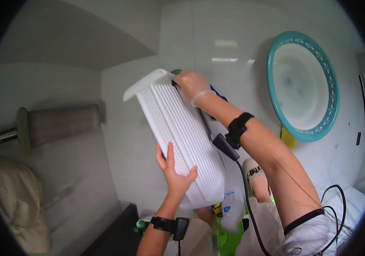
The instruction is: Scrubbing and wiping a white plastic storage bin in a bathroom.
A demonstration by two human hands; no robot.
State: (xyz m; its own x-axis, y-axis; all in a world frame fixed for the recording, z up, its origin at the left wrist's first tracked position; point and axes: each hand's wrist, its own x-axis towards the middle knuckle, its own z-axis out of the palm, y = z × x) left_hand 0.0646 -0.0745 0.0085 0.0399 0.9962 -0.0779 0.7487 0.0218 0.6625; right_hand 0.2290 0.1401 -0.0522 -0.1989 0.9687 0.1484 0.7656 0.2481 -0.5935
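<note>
Clear plastic covers the right hand (pixel 193 87), curled, its pinch hidden, at the far end of the white ribbed board (pixel 184 132); the left hand (pixel 177 177) lies spread on its near left side. That flat hold might let smooth plastic twist if pushed.

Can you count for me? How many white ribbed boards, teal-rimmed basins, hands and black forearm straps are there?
White ribbed board: 1
Teal-rimmed basin: 1
Hands: 2 (left hand, right hand)
Black forearm straps: 2
Total: 6
</note>
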